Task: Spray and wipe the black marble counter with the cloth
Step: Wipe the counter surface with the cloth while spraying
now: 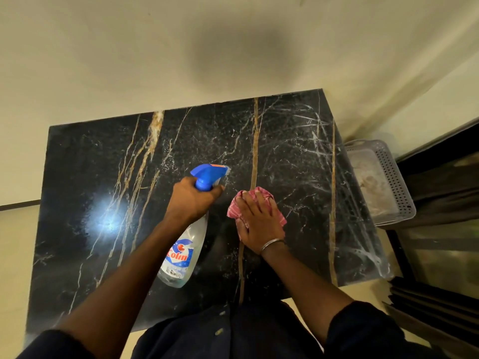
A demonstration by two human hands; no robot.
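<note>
The black marble counter (103,177) looks about half done. Towards 2 o'clock it carries pale smeared streaks, and fine droplets speckle the middle. The stretch towards 9 o'clock shows only lamp glare and no streaks that I can make out, so I'd judge that side is yet to be sprayed and wiped. A grey perforated basket (394,177) sits off the counter's edge at 3 o'clock.

The spray bottle (186,250) is near the counter's centre. Its long axis runs from the clear base at 7 o'clock up to the blue head at 1 o'clock, and the nozzle aims at the marble just ahead of the cloth. The left hand (193,200) has its fingers curled round the bottle's neck; whether the trigger is squeezed, I cannot tell. The right hand (259,221) lies flat, fingers straight and spread, pressing down on the crumpled pink cloth (233,212), at 3 o'clock of the bottle's head.
</note>
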